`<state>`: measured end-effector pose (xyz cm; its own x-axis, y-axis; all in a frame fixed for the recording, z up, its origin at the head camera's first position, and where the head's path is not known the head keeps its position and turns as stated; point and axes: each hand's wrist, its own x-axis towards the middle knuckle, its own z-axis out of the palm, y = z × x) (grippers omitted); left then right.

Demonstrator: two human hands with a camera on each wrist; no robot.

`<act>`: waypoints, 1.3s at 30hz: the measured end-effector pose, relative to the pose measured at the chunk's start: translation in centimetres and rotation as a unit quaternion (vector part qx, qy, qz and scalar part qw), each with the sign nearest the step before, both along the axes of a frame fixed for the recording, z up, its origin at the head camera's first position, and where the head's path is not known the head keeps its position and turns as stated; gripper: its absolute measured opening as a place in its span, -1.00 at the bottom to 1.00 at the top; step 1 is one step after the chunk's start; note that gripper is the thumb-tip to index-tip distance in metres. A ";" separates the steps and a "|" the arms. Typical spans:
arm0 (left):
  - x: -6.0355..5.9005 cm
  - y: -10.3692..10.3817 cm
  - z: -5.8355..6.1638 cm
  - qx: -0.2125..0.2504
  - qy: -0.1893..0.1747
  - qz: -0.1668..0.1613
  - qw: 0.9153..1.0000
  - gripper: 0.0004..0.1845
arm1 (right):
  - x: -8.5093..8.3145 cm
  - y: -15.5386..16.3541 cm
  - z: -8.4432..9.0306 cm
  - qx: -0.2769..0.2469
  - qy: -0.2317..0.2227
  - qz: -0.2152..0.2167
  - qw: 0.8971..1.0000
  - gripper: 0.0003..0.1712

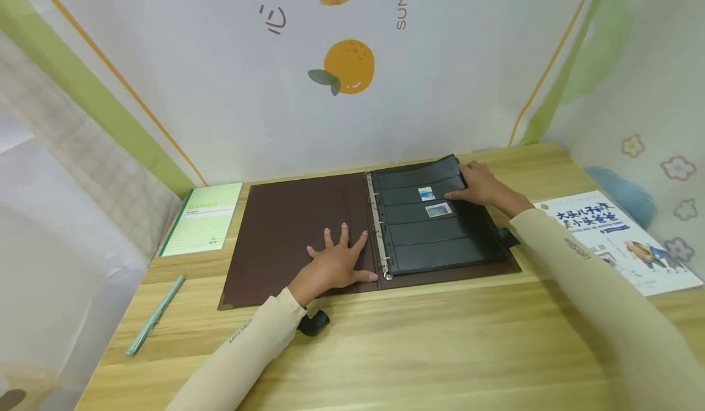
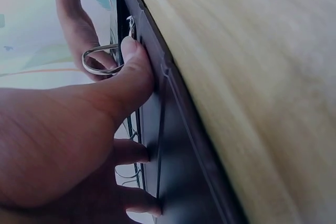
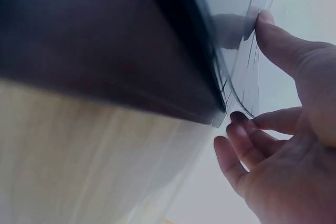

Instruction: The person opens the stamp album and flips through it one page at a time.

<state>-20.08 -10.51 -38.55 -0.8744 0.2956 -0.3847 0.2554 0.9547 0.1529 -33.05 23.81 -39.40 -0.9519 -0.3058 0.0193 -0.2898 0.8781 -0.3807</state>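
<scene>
Near the table's (image 1: 440, 350) left edge lie a pen (image 1: 155, 316) and green notepad (image 1: 204, 218). The left hand (image 1: 336, 264) presses flat, fingers spread, on the open binder's (image 1: 286, 233) brown cover mid-table; the right hand (image 1: 481, 185) pinches its black sleeve page (image 1: 435, 233). A book (image 1: 622, 240) lies at the right edge.

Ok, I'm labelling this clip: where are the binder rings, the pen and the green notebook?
binder rings (image 1: 379, 227): head view, mid metal spine.
pen (image 1: 156, 316): head view, middle of barrel.
green notebook (image 1: 204, 220): head view, centre of cover.

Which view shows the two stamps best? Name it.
Head view: both stamps lie in plain sight in the black page. The left wrist view shows only binder edge and rings; the right wrist view only blurred page edges.
</scene>
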 end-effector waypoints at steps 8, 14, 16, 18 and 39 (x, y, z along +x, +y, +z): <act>0.1 0.2 -0.1 0.005 -0.004 -0.001 1.000 0.04 | 0.1 1.1 0.0 -0.044 -0.007 0.028 0.999 -0.09; 0.2 0.2 -0.2 0.003 -0.006 0.001 1.000 0.04 | 0.0 3.2 0.4 -0.144 -0.111 0.025 0.983 -0.17; 0.2 0.2 -0.2 0.003 -0.007 0.001 1.000 0.04 | 0.0 3.8 0.4 -0.198 -0.166 0.026 0.966 -0.18; 0.2 0.2 -0.1 0.002 -0.008 0.000 1.000 0.04 | 0.0 4.3 0.6 -0.241 -0.209 0.033 0.947 -0.17; -0.2 -0.2 -0.1 -0.004 -0.013 0.003 1.000 0.04 | -0.5 1.0 5.9 -0.368 -0.181 -0.047 0.911 -0.30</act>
<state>-20.30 -10.69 -38.65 -0.8661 0.2864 -0.4096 0.2449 0.9576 0.1518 -33.51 24.84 -33.47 -0.9580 -0.2534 -0.1346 0.0354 0.3610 -0.9319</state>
